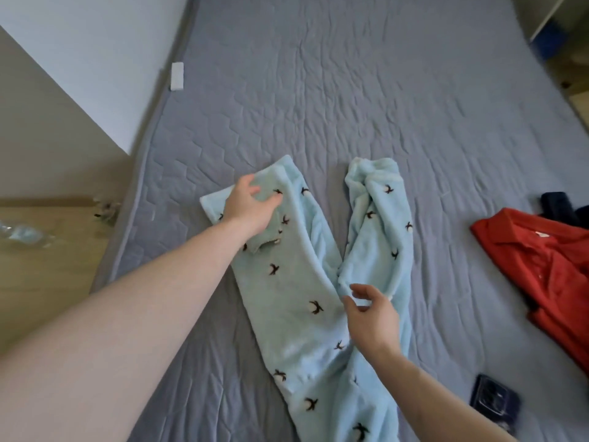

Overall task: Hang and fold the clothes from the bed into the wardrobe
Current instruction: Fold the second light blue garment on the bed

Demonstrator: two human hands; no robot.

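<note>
Light blue fleece trousers (296,301) with small dark bird prints lie spread in a V on the grey quilted bed (318,90). My left hand (251,205) lies on the left leg near its cuff, fingers curled into the fabric there. My right hand (371,314) hovers where the two legs meet, fingers loosely bent, touching the inner edge of the right leg. The right leg's cuff (373,173) is bunched and wrinkled.
A red shirt (541,260) lies crumpled at the bed's right edge, with a dark garment (557,205) behind it. A dark blue phone-like object (495,400) lies at lower right. A white block (177,76) sits at the bed's left edge by the wall.
</note>
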